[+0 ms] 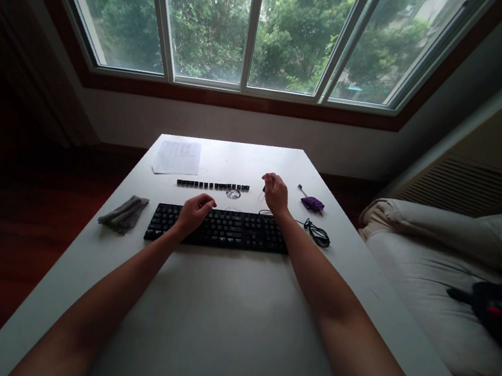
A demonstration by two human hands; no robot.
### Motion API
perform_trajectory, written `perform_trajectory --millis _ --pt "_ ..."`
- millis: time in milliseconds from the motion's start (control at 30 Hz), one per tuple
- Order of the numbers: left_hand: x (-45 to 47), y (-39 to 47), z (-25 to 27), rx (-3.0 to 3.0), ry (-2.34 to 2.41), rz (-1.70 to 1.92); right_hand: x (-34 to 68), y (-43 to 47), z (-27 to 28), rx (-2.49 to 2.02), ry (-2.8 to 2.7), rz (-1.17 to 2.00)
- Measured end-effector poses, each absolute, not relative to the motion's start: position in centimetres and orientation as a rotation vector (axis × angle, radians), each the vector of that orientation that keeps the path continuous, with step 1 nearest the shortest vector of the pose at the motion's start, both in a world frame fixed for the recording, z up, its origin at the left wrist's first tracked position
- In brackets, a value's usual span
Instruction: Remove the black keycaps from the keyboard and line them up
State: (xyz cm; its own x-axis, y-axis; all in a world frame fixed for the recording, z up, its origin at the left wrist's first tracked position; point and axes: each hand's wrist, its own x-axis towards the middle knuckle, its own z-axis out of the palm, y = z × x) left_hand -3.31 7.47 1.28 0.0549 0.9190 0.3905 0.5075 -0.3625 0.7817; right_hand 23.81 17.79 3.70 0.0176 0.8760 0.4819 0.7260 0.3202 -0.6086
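Note:
A black keyboard (229, 230) lies across the white table. Over its left half hovers my left hand (195, 212), fingers curled together; whatever they hold, if anything, is hidden. My right hand (276, 193) is raised beyond the keyboard's right part, its fingers closed on a small dark tool (263, 189) with what looks like thin wire below it. Behind the keyboard runs a row of black keycaps (213, 185). A small round, clear-looking item (233, 194) lies just in front of that row.
A printed paper sheet (178, 158) lies at the back left and a grey cloth (124, 213) left of the keyboard. To the right are a coiled black cable (317, 232) and a purple bundle (312, 204) with a thin stick. A pale sofa (416, 261) stands beyond the table's right edge.

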Motion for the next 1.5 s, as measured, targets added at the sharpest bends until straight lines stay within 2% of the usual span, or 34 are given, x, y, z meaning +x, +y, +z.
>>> perform_trajectory --millis 200,367,567,867,1067,1267,1500 --pt "-7.8 6.8 1.5 1.970 1.772 1.228 23.4 15.6 5.1 -1.378 -1.614 0.468" --pt "-13.3 4.2 1.1 2.332 2.089 0.988 21.7 15.0 5.3 -1.170 -1.613 0.724" --pt "-15.6 3.3 -0.7 2.021 2.347 0.878 19.0 15.6 4.6 -0.972 -1.681 0.858" --pt "-15.6 3.2 -1.6 1.993 2.208 0.989 11.9 13.3 4.6 -0.805 -1.849 0.740" --pt "-15.7 3.4 -2.1 1.986 1.891 1.081 4.7 10.7 4.5 -0.730 -1.942 0.909" --pt "-16.5 3.7 -2.5 1.850 1.682 1.153 0.8 10.3 4.1 -0.829 -2.025 0.707" --pt "-17.1 3.8 -2.5 1.845 1.739 1.128 -0.5 10.3 3.6 -1.040 -2.134 0.551"
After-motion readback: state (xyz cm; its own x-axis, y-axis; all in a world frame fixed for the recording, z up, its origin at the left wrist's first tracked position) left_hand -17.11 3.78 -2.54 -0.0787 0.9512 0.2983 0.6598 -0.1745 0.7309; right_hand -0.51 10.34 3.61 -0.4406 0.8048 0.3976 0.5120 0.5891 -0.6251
